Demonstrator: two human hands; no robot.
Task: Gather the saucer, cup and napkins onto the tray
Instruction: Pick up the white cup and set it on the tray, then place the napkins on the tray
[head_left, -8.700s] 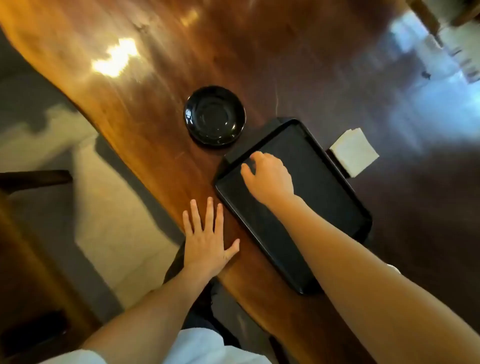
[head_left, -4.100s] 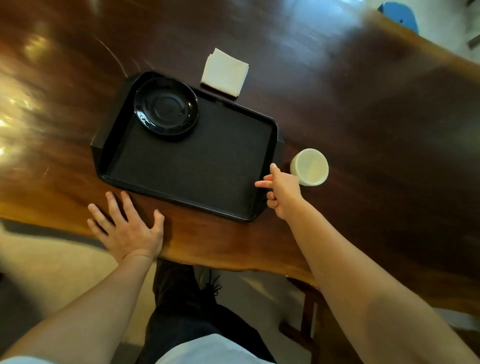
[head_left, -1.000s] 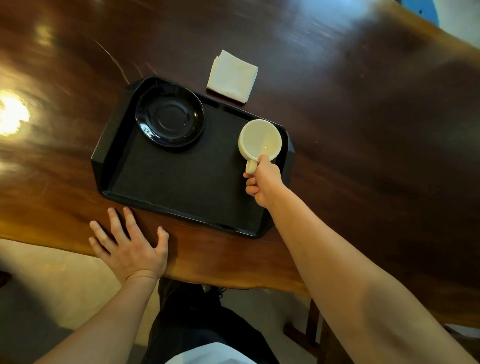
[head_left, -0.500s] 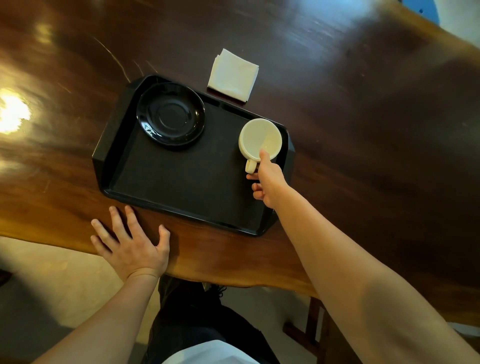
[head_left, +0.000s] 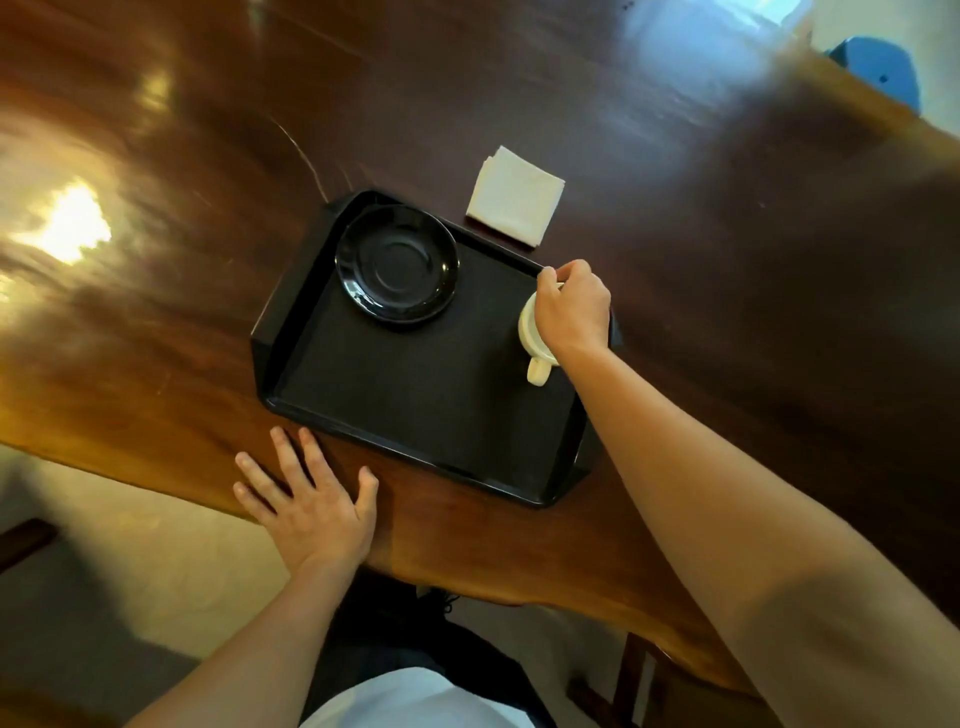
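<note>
The napkins (head_left: 515, 195) lie on the bench (head_left: 727, 260) just beyond the tray (head_left: 415, 384), up-left of the right hand (head_left: 571, 312), the nearer one, curled above the cup (head_left: 535, 338), its hold unclear. Left hand (head_left: 311, 499) rests open, flat.

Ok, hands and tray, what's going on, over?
Left hand flat on table. Right hand over cup, grip unclear. Saucer, cup on tray. Napkins not yet; nothing blocking.
</note>
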